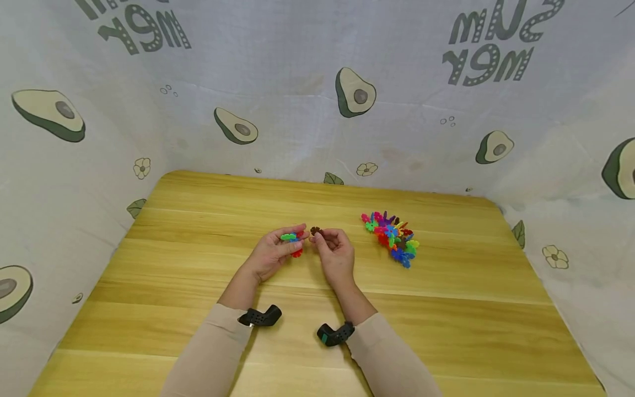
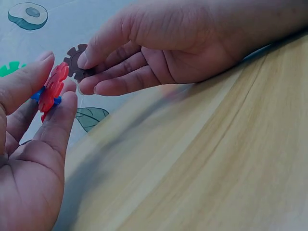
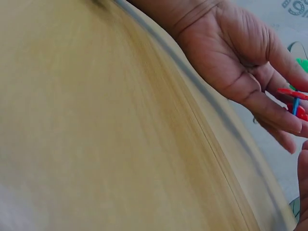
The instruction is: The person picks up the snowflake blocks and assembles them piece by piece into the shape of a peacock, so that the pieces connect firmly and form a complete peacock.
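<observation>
My left hand holds a small joined cluster of plastic snowflake discs between thumb and fingers. In it are a red disc, blue parts and a green disc. Close by on the right, my right hand pinches one brown snowflake disc by its edge with thumb and fingertips. The brown disc sits right beside the red one in the left wrist view; whether they touch, I cannot tell. Only the right hand's edge shows in the right wrist view. Both hands are above the table.
A heap of many-coloured snowflake discs lies on the wooden table, to the right of my hands. A white cloth printed with avocados hangs behind the table and along both sides. Each wrist wears a black band.
</observation>
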A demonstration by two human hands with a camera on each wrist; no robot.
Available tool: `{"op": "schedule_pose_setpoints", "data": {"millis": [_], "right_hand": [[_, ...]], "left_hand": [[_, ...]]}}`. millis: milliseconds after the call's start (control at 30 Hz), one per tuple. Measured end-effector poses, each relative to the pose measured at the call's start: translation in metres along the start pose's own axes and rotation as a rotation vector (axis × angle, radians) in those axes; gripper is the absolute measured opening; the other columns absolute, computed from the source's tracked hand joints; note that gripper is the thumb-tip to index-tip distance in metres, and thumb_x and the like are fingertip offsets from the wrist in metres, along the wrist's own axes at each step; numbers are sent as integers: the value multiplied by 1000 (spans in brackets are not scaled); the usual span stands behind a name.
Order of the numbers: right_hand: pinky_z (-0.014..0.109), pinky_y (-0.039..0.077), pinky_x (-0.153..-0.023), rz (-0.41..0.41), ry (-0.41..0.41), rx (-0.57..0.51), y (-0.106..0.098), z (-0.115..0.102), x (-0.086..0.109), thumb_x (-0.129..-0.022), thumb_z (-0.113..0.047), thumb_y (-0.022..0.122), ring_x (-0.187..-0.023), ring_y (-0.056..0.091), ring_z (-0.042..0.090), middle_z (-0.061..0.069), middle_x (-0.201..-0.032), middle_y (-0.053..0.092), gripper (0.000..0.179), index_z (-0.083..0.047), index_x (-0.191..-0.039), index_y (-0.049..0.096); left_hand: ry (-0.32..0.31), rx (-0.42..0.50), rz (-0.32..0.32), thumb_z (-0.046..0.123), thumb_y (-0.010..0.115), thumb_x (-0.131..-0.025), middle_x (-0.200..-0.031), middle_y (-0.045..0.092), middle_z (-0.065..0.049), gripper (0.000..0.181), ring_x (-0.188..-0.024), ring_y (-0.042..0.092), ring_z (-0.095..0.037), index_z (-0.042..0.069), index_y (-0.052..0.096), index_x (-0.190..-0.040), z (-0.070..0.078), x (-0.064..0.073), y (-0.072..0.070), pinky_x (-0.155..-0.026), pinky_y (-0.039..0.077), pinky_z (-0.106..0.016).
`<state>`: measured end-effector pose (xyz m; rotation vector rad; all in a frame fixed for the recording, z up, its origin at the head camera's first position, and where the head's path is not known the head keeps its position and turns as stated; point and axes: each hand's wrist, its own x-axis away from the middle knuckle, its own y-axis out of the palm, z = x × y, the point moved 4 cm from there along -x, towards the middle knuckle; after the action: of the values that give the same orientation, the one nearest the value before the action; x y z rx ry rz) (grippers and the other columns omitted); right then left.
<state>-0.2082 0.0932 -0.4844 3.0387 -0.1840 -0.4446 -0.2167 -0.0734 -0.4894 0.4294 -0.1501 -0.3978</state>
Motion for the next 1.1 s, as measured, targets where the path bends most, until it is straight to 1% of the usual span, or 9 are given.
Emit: {"op": "schedule_pose_setpoints", "data": {"millis": [133, 233, 367, 533, 700, 800, 900, 1000, 1100], "right_hand": [[28, 64, -73, 23, 6, 1, -1, 1, -1, -96, 1, 68, -78, 74, 13, 34, -101, 68, 21, 15, -108, 59], [25, 64, -72, 34, 7, -6, -2, 3, -2, -96, 0, 68, -76, 73, 9, 34, -100, 68, 21, 15, -108, 59], [24, 64, -73, 35, 9, -35, -2, 3, -2, -96, -2, 68, -78, 73, 6, 36, -100, 67, 22, 14, -108, 58], [24, 64, -73, 36, 4, -47, -2, 5, -3, -96, 0, 67, -79, 74, 5, 37, -99, 66, 20, 14, -108, 57], [22, 63, -72, 26, 1, -40, -2, 6, -2, -95, 2, 67, -78, 74, 5, 34, -98, 68, 19, 14, -108, 58], [22, 63, -74, 9, 1, -36, -1, 6, -2, -96, 2, 67, -80, 74, 5, 30, -98, 69, 19, 14, -108, 59], [22, 63, -76, -13, -9, -36, 0, 6, -2, -96, 3, 66, -82, 74, 6, 31, -100, 69, 19, 14, -110, 60], [22, 63, -79, -39, -23, -26, 0, 5, -2, -97, 2, 64, -85, 73, 6, 33, -104, 68, 18, 14, -111, 61], [22, 63, -81, -60, -27, -8, 1, 5, -3, -99, 1, 62, -88, 72, 6, 34, -107, 68, 18, 13, -113, 63]], "left_hand": [[-5, 8, -18, -4, 62, -98, -129, 71, -8, 52, -119, 67, -9, -12, 44, -146, -1, 0, -1, -96, 55, -18], [-1, 20, -41, -3, 62, -98, -116, 75, 2, 51, -116, 69, -10, -14, 44, -145, -1, 1, 0, -95, 56, -18], [6, 15, -53, -1, 64, -98, -112, 76, 3, 44, -111, 70, -8, -10, 52, -140, -2, 2, 0, -92, 57, -18], [13, -18, -34, -1, 64, -98, -122, 70, -3, 32, -109, 71, -6, 2, 63, -130, -1, 3, 1, -90, 57, -18], [46, -38, 8, -8, 60, -97, -147, 50, -24, 40, -105, 71, -9, -1, 53, -135, 0, 2, 2, -88, 59, -20], [93, -103, 57, -12, 63, -94, -158, 41, -22, 52, -103, 70, -10, -1, 44, -141, 0, 0, 1, -86, 60, -21], [139, -201, 94, -13, 67, -90, -162, 39, -16, 64, -115, 65, -12, 1, 40, -146, 1, -1, 1, -83, 60, -21], [169, -270, 90, -13, 69, -89, -161, 41, -16, 69, -131, 57, -17, 2, 39, -149, 2, -2, 3, -86, 59, -19], [181, -319, 84, -12, 70, -89, -156, 48, -17, 65, -130, 59, -21, 1, 44, -147, 2, -2, 4, -89, 57, -17]]}}
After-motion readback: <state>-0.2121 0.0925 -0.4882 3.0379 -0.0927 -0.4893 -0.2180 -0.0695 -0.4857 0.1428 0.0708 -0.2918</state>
